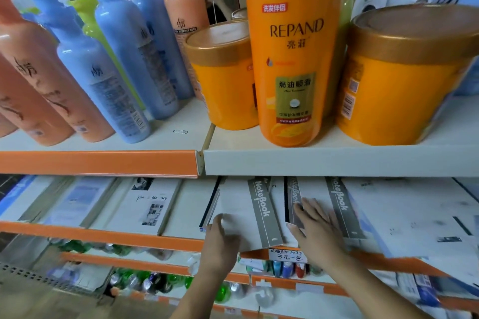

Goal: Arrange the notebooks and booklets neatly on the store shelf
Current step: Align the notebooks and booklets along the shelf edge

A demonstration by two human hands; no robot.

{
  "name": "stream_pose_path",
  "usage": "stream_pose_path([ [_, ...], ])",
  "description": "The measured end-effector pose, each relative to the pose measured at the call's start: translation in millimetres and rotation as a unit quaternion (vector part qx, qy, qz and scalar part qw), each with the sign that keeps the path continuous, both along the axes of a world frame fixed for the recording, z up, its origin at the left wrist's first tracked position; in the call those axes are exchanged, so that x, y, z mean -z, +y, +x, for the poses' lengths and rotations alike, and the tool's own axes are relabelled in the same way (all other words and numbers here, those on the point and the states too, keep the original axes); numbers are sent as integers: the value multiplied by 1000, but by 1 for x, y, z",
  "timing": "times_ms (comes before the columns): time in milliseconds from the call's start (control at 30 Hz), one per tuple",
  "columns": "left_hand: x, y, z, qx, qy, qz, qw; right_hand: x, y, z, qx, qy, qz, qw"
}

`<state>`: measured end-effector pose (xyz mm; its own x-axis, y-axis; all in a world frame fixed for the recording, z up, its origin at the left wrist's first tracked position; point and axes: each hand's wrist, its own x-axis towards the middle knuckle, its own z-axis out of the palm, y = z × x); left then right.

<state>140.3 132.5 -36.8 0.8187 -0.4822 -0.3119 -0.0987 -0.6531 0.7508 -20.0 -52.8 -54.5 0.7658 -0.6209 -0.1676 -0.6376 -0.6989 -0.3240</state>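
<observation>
On the middle shelf (pixel 103 234) lie white notebooks with grey "NoteBook" bands. My left hand (pixel 220 243) grips the front left corner of one such notebook (pixel 241 212), which juts out over the orange shelf lip. My right hand (pixel 317 230) lies flat, fingers spread, on the neighbouring notebook (pixel 311 189) with a black spine. Another banded notebook (pixel 342 204) lies just right of that hand. Further left sit white booklets, one printed "Time Memory" (pixel 147 204) with small photos. Large white booklets (pixel 414 215) overlap at the right.
The shelf above carries slanted orange and blue bottles (pixel 103 65), an orange REPAND bottle (pixel 293 54) and two orange tubs (pixel 404 77); its front edge (pixel 337 162) overhangs the notebooks. Lower shelves hold small green bottles (pixel 145 280) and a handwritten price tag (pixel 286 255).
</observation>
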Motion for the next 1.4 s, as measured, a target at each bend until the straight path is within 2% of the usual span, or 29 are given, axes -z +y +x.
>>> stream_pose_path([
  [133, -4, 4, 2, 2, 44, -55, 998, -1, 2, 1, -13, -5, 16, 1000],
  [267, -2, 8, 9, 10, 54, -60, 997, -1, 7, 2, -43, -3, 37, 998],
  [467, -5, 11, 19, 10, 85, -58, 995, -3, 11, 0, 45, 69, 10, 997],
  [733, -14, 16, 26, 3, 138, -97, 986, -41, 35, 22, -9, -2, 34, 999],
  [933, -21, 27, 32, -20, 182, -124, 975, -44, 59, 49, -38, -18, 14, 999],
  [1067, -21, 31, 34, -23, 181, -114, 977, -45, 78, 65, -58, -50, 4, 997],
  [1400, -19, 41, 46, -36, 192, -121, 973, -31, 105, 84, -174, -31, 31, 984],
])
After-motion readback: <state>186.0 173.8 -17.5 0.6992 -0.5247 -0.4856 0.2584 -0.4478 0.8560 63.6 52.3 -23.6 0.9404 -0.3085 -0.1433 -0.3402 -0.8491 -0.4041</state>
